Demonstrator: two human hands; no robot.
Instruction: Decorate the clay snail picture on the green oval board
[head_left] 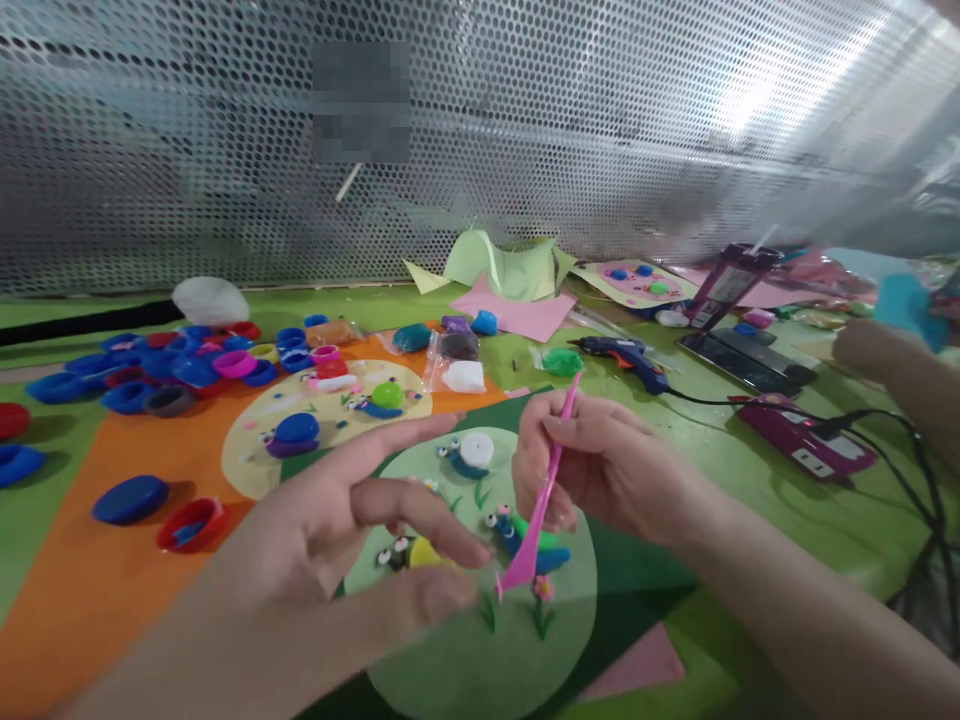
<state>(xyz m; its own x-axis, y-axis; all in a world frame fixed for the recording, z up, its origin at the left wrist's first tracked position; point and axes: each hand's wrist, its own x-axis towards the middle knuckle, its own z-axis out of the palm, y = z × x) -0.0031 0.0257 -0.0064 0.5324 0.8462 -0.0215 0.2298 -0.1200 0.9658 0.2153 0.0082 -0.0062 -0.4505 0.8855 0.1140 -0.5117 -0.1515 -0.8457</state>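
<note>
With bare left hand (330,545) spread, seemingly empty, beside the grip; pinching slim pink plastic tool (547,490) by its upper half in right hand (604,462), probably for fine control, over rounded pale-green paper (472,665) below the grip.

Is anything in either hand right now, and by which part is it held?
The right hand holds a pink tool by its narrow upper shaft, broad end pointing down. The left hand shows nothing held.
</note>
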